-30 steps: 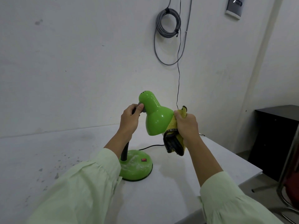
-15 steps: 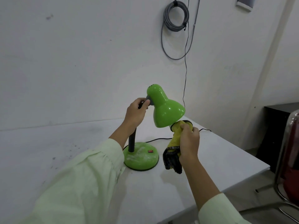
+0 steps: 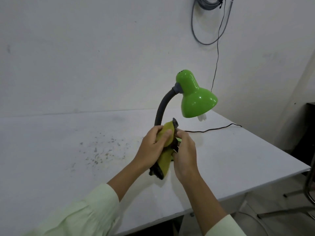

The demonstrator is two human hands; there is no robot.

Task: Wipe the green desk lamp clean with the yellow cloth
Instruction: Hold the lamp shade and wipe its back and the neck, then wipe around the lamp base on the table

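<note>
The green desk lamp (image 3: 196,97) stands on the white table with its shade up right, on a grey bendy neck (image 3: 162,106). Its base is almost wholly hidden behind my hands and the cloth. The yellow cloth (image 3: 166,133), with dark edging, hangs bunched in front of the base. My left hand (image 3: 151,149) grips the cloth from the left, thumb across its top. My right hand (image 3: 185,155) pinches the cloth's dark right edge. Both hands are below the shade and touch neither it nor the neck.
The white table (image 3: 238,159) has a speckled dirty patch (image 3: 100,150) to the left and its edge running down the right. The lamp's black cord (image 3: 213,129) trails right across the top. A grey cable coil (image 3: 208,7) hangs on the wall. Dark furniture (image 3: 306,133) stands right.
My left hand let go of the lamp neck and came down onto the cloth. My right hand dropped from the shade's rim with the cloth to in front of the base.
</note>
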